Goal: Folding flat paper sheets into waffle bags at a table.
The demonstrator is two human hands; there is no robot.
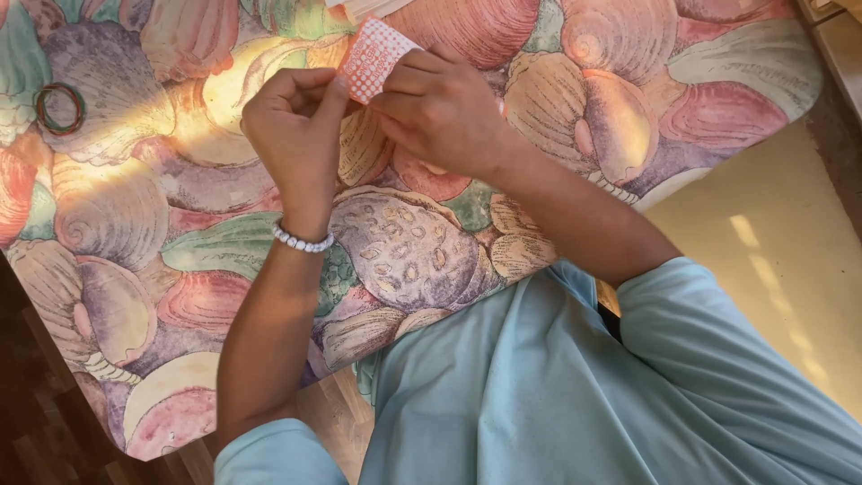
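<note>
A small orange paper (371, 56) with white dots is held above the table between both of my hands. My left hand (296, 135) pinches its lower left edge with thumb and fingers; a white bead bracelet circles that wrist. My right hand (438, 112) grips the paper's right side, fingers curled over it. Both hands hover over a tablecloth (144, 207) printed with large seashells in pink, purple and green.
Rubber bands (59, 109) lie in a ring at the table's far left. A stack of pale paper (368, 7) pokes in at the top edge. Wooden floor (36, 422) shows at lower left, a cream floor (772, 242) at right.
</note>
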